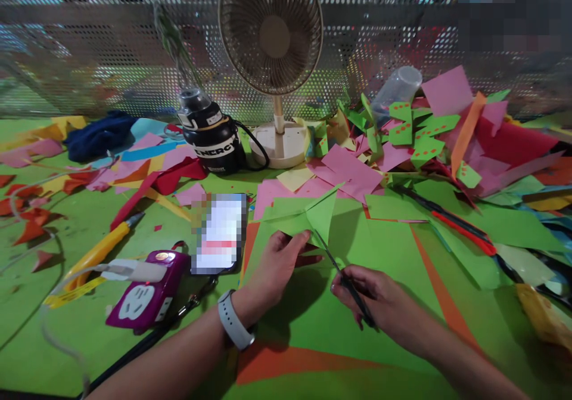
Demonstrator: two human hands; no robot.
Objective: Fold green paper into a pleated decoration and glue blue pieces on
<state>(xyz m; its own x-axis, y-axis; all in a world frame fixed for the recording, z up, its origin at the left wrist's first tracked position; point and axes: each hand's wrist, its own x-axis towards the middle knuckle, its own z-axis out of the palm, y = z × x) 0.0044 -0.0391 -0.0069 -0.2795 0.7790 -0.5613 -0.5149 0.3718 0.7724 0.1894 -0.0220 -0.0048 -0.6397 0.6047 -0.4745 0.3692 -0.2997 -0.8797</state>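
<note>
My left hand (286, 263), with a pale watch band (235, 322) at the wrist, pinches a piece of green paper (319, 218) between thumb and fingers. The paper is folded or creased and its upper part stands off the table. In my right hand (370, 295) is a pair of dark scissors (357, 301), fingers wrapped round the handles. Their blades point up and left and meet the lower edge of the green paper, close to my left fingertips. Beneath both hands lie large green sheets (379, 251) over orange paper (277, 361).
A fan (272, 36) and a black bottle (214, 140) stand before a perforated metal screen. Left are a phone (218, 233), a purple power strip (149, 292) with a cable, and a yellow-handled tool (100, 251). Colored scraps, a plastic cup (397, 90) and a red-black tool (465, 227) lie right.
</note>
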